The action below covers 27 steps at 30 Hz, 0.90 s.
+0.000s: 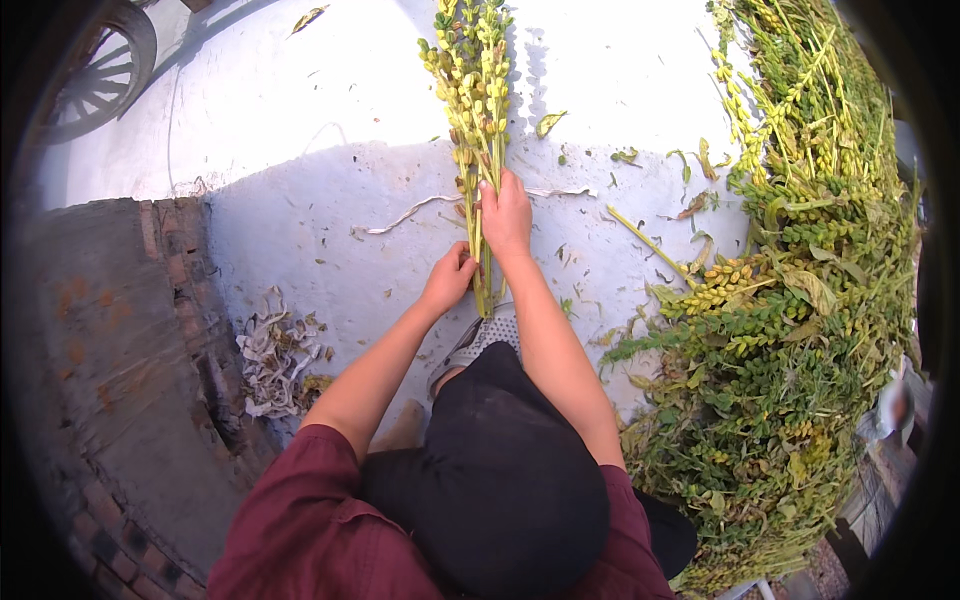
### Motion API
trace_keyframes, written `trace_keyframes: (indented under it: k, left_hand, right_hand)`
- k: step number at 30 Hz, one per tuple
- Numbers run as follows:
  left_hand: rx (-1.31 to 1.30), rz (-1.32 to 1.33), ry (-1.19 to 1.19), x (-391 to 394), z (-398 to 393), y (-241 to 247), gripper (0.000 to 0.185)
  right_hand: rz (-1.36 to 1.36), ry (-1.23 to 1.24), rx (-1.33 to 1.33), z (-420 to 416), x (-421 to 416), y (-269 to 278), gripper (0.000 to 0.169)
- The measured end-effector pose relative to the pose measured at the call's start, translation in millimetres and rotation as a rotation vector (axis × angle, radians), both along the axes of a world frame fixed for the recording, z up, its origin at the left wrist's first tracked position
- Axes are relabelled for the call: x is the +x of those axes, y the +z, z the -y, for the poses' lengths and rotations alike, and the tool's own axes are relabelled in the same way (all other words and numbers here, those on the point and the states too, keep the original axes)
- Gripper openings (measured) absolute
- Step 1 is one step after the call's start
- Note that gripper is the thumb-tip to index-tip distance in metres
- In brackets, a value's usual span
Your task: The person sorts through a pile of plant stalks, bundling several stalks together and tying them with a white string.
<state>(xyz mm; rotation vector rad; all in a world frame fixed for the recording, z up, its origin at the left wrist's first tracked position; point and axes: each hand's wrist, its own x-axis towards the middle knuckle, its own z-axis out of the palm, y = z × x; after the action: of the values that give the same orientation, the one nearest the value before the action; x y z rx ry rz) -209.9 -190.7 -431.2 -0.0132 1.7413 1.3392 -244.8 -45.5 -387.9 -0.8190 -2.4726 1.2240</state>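
A bundle of cut plant stalks with green and yellow pods point(474, 97) stands out ahead of me, its bare stem ends near my shoe point(487, 334). My right hand point(508, 214) is closed around the stems below the pods. Lower down, my left hand point(452, 277) touches the stems from the left side, its fingers partly hidden; whether it grips them is unclear. Beneath the bundle a twisted white cloth strip point(412, 212) lies across the ground, showing on both sides of the stalks.
A large heap of similar cut stalks point(795, 337) fills the right side. One loose stalk point(649, 244) points out from it. At left lie a tangle of cloth strips point(274, 360) and a brick edge point(176, 255); a spoked wheel point(105, 75) stands at upper left.
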Motion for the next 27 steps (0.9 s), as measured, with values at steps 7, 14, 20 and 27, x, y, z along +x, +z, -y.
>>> trace_keyframes:
  k: [7,14,20,27]
  left_hand:
    - [-0.312,-0.738,-0.007,4.1,-5.7,37.2,0.034]
    - [-0.425,-0.764,-0.240,-32.9,-32.8,57.5,0.027]
    - [-0.478,-0.661,-0.237,-44.0,-46.0,47.1,0.024]
    - [-0.303,-0.669,-0.056,-46.1,-57.2,78.9,0.021]
  right_hand:
    - [-0.078,-0.167,-0.163,-22.6,49.8,10.5,0.025]
    - [-0.083,-0.428,-0.236,-26.4,115.7,5.8,0.019]
    - [-0.045,-0.523,-0.403,-16.2,159.9,14.3,0.018]
    - [-0.048,-0.530,-0.415,-19.2,187.7,18.4,0.020]
